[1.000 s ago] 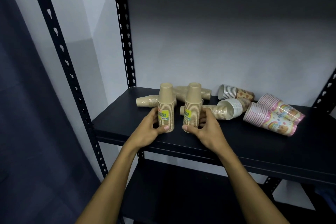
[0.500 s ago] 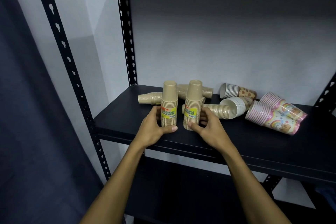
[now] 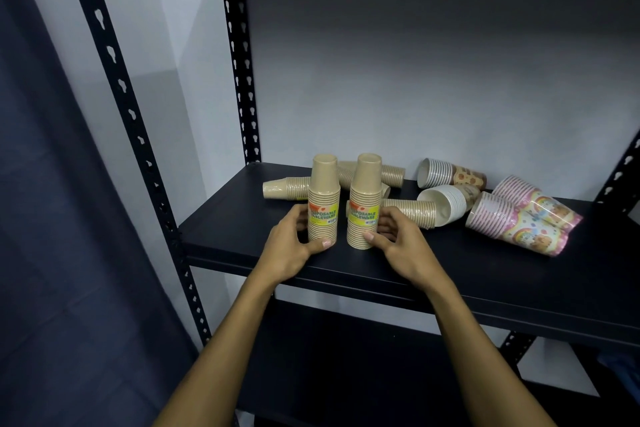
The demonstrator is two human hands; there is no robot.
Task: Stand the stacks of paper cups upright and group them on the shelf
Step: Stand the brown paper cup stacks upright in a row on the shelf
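Two kraft-brown cup stacks stand upright, mouths down, near the front of the black shelf (image 3: 242, 246). My left hand (image 3: 291, 250) wraps the base of the left stack (image 3: 323, 198). The right stack (image 3: 363, 201) is gripped low by my right hand (image 3: 398, 243). Both carry yellow labels. Behind them lie brown stacks on their sides (image 3: 285, 188) (image 3: 393, 175) (image 3: 410, 211). Further right lie two white-rimmed printed stacks (image 3: 450, 175) (image 3: 446, 204) and two pink rainbow stacks (image 3: 512, 224) (image 3: 530, 191), all on their sides.
Black perforated uprights stand at the front left (image 3: 138, 135), back left (image 3: 240, 80) and right (image 3: 623, 170). A grey wall closes the back. A lower shelf (image 3: 381, 374) lies beneath. A dark curtain (image 3: 52, 253) hangs at left.
Both hands have slid the two upright brown stacks slightly back and closer together on the shelf; the grips are unchanged. The view has shifted a little.
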